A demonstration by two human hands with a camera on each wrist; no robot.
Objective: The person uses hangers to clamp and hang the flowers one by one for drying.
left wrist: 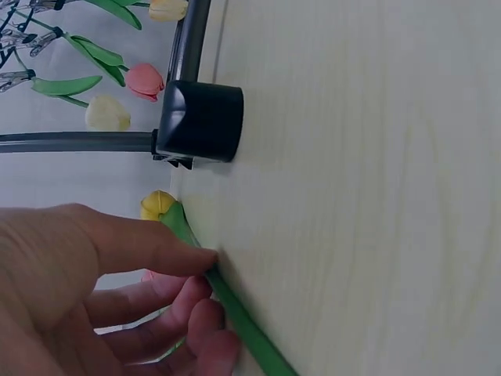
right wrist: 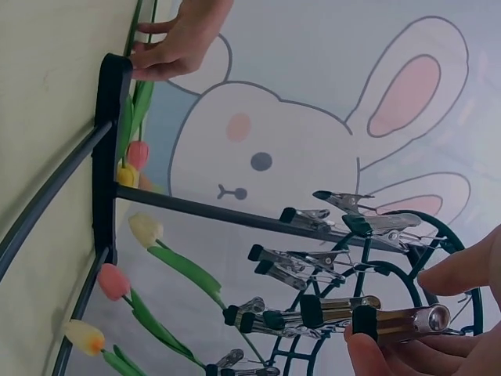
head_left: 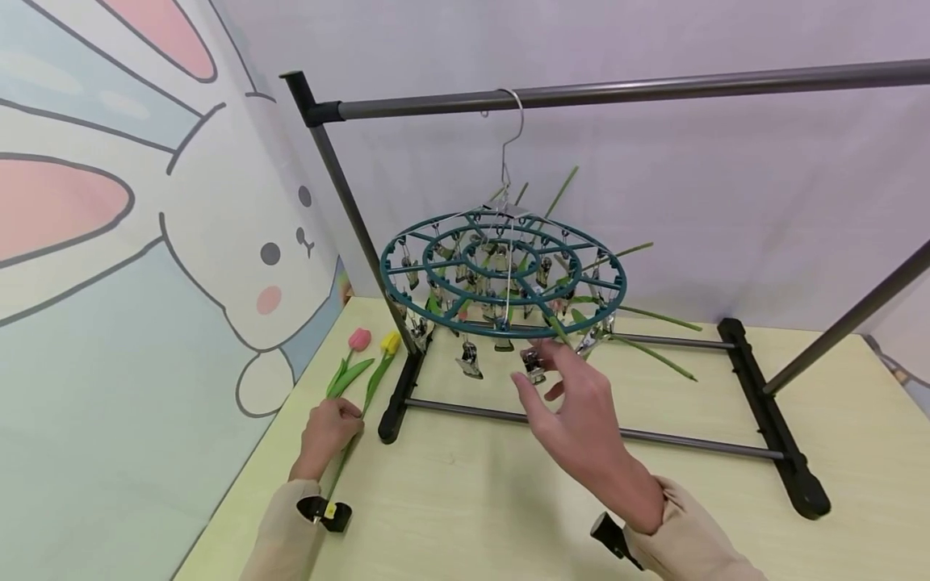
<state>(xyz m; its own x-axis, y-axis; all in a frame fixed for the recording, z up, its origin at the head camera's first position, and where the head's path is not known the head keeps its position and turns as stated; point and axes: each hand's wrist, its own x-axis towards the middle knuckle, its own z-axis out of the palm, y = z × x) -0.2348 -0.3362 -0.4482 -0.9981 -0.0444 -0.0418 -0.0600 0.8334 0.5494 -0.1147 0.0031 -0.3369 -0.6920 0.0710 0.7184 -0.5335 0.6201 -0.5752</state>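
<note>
My left hand (head_left: 328, 432) pinches the green stem of a yellow tulip (head_left: 390, 343) lying on the table at left. A pink tulip (head_left: 359, 339) lies beside it, partly under the hand. My right hand (head_left: 584, 411) is raised below the front rim of a round green clip hanger (head_left: 501, 330). Its fingers reach behind a hanging metal clip (head_left: 534, 367); in the right wrist view the thumb (right wrist: 462, 270) stands apart from this clip (right wrist: 399, 321). More tulips hang blossom down from the hanger's other clips, among them a pink one (right wrist: 113, 282) and a whitish one (right wrist: 146, 229).
The hanger hooks over the top bar (head_left: 654, 90) of a dark metal rack. The rack's left foot (head_left: 392, 415) stands close to the lying tulips, its right foot (head_left: 777, 420) farther off. Stems stick out past the hanger's right side. A rabbit-patterned wall (head_left: 145, 387) borders the table.
</note>
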